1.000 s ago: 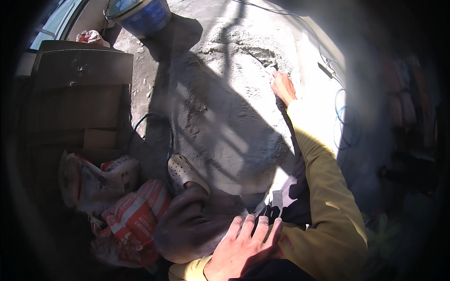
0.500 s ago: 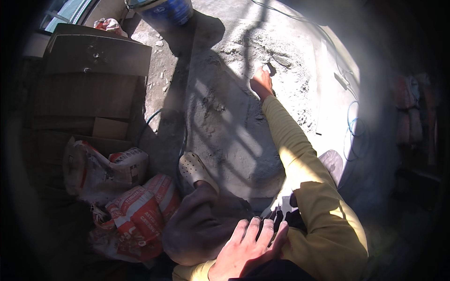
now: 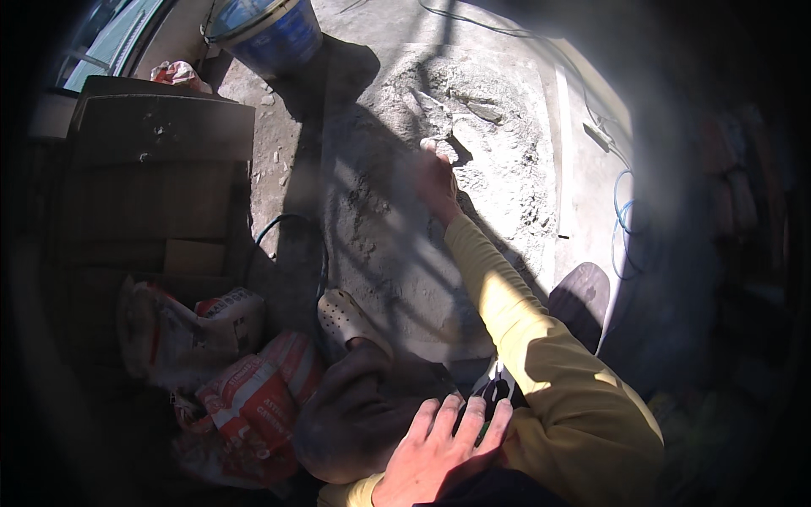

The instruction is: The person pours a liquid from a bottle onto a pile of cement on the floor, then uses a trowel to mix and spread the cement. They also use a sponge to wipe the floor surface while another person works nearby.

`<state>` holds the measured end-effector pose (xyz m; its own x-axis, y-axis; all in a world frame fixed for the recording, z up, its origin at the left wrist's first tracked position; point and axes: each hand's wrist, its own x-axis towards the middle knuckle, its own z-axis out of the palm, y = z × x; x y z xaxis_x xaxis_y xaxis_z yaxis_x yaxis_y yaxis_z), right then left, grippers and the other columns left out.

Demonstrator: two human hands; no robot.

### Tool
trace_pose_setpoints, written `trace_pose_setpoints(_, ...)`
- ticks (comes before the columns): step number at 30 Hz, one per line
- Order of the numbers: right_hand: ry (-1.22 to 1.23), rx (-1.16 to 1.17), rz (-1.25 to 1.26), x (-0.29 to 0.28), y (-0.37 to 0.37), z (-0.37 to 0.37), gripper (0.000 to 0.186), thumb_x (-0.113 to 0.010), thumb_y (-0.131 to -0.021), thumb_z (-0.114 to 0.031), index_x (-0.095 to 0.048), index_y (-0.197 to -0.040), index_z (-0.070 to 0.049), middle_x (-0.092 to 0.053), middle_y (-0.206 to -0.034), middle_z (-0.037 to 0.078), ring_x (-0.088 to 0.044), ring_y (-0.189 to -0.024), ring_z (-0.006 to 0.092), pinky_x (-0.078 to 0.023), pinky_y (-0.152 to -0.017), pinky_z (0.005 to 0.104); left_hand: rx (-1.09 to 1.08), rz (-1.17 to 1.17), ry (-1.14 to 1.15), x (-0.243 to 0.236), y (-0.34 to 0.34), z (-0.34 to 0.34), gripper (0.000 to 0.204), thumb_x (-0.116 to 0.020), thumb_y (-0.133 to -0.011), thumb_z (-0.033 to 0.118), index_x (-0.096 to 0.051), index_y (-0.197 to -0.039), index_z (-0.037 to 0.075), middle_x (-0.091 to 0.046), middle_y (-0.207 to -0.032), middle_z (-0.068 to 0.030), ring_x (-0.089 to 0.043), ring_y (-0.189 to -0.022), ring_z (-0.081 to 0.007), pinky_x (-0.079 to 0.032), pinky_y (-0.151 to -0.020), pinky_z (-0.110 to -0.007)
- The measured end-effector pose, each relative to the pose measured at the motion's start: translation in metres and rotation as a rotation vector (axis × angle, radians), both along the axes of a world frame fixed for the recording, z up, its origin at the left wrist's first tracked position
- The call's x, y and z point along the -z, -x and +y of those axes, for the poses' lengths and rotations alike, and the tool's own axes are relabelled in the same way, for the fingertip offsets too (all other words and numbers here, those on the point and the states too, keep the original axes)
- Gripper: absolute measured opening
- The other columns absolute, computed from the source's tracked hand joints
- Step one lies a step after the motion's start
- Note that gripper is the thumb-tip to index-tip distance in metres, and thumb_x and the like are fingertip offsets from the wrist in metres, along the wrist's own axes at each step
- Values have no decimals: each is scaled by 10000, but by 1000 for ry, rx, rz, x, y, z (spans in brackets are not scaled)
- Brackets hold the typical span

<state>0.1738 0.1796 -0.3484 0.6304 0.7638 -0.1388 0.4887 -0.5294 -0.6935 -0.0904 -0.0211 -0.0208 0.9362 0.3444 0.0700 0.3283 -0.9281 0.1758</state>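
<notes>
My right arm, in a yellow sleeve, stretches forward over a rough grey cement-like surface. At its end my right hand is closed and slightly blurred, low over the lumpy material. A pale bit shows at its fingertips, but I cannot make out what it holds. Just beyond the fingers lies a flat grey piece among the lumps. Close to my body, my left hand is open, fingers spread, palm down near my bent leg and right sleeve. It grips nothing that I can see.
A blue bucket stands at the far left. Brown cardboard boxes are stacked on the left, with red-and-white bags nearer me. A long pale strip and a blue cable lie on the right. My beige clog borders the patch.
My right hand has moved left and slightly nearer over the rough surface. The view has shifted a little, so more of the bucket shows. My left hand stays spread in about the same place.
</notes>
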Motion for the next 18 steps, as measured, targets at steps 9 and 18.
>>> trace_pose_setpoints(9,-81,292,298,23,79,4,652,-578,-910,-81,-358,-1510,53,-495,-1383,386,-522,-1280,536,-452,-1065,524,6,60,256,-19,-10,14,464,-636,-872,257,-633,-1329,173,-638,-1140,-31,-655,-993,-227,-556,-863,-429)
trace_pose_setpoints(18,-82,14,59,-10,89,-43,514,-595,-849,-33,-478,-1349,-48,-633,-1138,310,-625,-1041,522,-511,-866,571,20,28,315,-25,-7,18,536,-616,-873,242,-607,-1398,132,-674,-1209,-51,-674,-1042,-252,-558,-895,-446)
